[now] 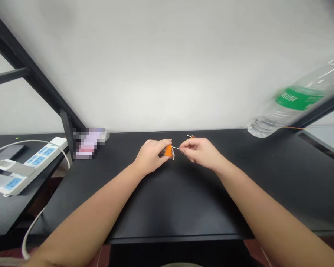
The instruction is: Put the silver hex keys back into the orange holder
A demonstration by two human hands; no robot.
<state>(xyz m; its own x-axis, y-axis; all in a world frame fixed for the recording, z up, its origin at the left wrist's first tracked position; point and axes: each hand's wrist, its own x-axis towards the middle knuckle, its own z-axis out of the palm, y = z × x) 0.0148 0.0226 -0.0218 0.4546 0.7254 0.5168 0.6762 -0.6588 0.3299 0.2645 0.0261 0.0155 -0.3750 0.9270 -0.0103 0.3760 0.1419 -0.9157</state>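
Note:
My left hand [153, 155] is closed around an orange holder [169, 150] with several thin metal rods in it, just above the black table [167, 204]. To its right, my right hand [199, 152] pinches a thin metal rod [176, 148], whose left end meets the orange holder. Behind my right hand lies a small item [191, 137] with an orange part and a metal tip, partly hidden by the fingers.
A large clear bottle [299, 98] with a green label leans at the back right. At the left are a white power strip [30, 167] with a cable and a blurred pink package [89, 142]. Black frame bars [44, 85] rise on both sides before a white wall.

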